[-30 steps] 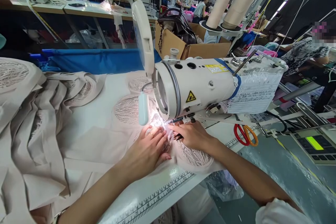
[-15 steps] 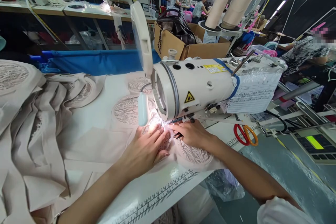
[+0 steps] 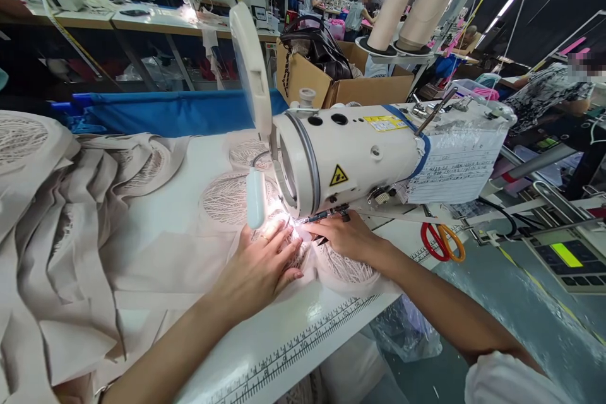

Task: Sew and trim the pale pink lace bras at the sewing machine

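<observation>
A white sewing machine (image 3: 360,154) stands on a white table (image 3: 303,341). Under its lit needle lies a beige fabric piece with a lace patch (image 3: 348,270). My left hand (image 3: 262,265) rests flat on the fabric just left of the needle, fingers stretched out. Close under the machine head, my right hand (image 3: 345,237) presses on the fabric at the right of the needle, with a thin dark tool beside its fingers. Whether the fingers grip that tool is hidden.
A heap of beige fabric pieces (image 3: 61,227) fills the table's left side. Red and orange scissors (image 3: 442,243) lie right of the machine. A cardboard box (image 3: 331,85), thread cones (image 3: 416,6) and a control panel (image 3: 565,259) surround it. Other people work in the background.
Both hands and the fabric have slid slightly away from me, further under the needle. The view has shifted a little to the left.
</observation>
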A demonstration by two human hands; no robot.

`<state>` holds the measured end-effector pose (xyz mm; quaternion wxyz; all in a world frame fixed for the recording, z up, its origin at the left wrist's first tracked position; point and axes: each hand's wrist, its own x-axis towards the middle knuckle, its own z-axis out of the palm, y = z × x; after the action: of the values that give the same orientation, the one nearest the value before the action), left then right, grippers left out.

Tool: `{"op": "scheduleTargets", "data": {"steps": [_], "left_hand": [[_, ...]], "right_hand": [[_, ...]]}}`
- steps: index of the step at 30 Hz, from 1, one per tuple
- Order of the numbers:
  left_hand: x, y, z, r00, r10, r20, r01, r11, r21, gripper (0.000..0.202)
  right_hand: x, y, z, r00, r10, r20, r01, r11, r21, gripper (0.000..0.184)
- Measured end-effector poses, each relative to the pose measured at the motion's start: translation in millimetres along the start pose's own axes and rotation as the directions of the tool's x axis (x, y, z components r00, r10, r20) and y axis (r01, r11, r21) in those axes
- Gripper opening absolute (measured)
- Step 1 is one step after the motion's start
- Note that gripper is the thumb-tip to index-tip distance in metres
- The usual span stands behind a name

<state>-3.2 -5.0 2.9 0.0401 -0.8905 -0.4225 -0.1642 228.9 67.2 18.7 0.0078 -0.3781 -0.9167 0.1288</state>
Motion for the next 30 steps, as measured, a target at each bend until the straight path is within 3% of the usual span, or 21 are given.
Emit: {"op": "scheduleTargets", "data": {"steps": [3, 7, 11, 13, 16, 18, 24, 30], "left_hand": [[1.3, 2.3, -1.0, 1.0, -0.024, 0.007, 0.024, 1.0, 0.005, 0.04], [0.3, 4.7, 2.8, 1.0, -0.004, 0.008, 0.004, 0.998, -0.056, 0.037], [-1.9, 4.1, 6.2, 1.0, 0.001, -0.028, -0.003, 0.997, -0.082, 0.039], [-1.9, 3.7, 5.5, 1.0, -0.007, -0.026, 0.005, 0.997, -0.076, 0.038], [-0.5, 4.0, 3.2, 1.0, -0.014, 0.005, 0.014, 0.999, -0.051, 0.036], [0.4, 4.4, 2.2, 1.0, -0.024, 0.008, 0.024, 0.999, -0.042, 0.036], [-0.3, 2.4, 3.1, 0.999, -0.028, 0.021, 0.029, 0.998, -0.057, 0.041], [1.1, 0.4, -0.7, 0.996, -0.06, 0.065, 0.062, 0.998, -0.024, 0.04]], "right_hand": [[-10.0, -2.8, -8.8, 0.999, 0.051, -0.009, -0.051, 0.996, -0.073, 0.029], [-26.7, -2.4, -11.8, 0.999, 0.041, -0.013, -0.042, 0.988, -0.145, 0.037], [-35.2, 5.6, -0.5, 0.981, -0.17, -0.092, 0.144, 0.959, -0.245, 0.046], [-35.8, 10.3, 5.7, 0.938, -0.298, -0.179, 0.245, 0.932, -0.269, 0.05], [-33.9, 14.4, 10.2, 0.884, -0.379, -0.273, 0.302, 0.909, -0.286, 0.049], [-31.4, 14.3, 9.9, 0.884, -0.377, -0.276, 0.295, 0.909, -0.295, 0.046], [-21.9, 6.8, 2.9, 0.943, -0.275, -0.186, 0.212, 0.93, -0.3, 0.041], [-11.6, 3.6, -3.3, 0.975, -0.192, -0.109, 0.156, 0.949, -0.274, 0.046]]}}
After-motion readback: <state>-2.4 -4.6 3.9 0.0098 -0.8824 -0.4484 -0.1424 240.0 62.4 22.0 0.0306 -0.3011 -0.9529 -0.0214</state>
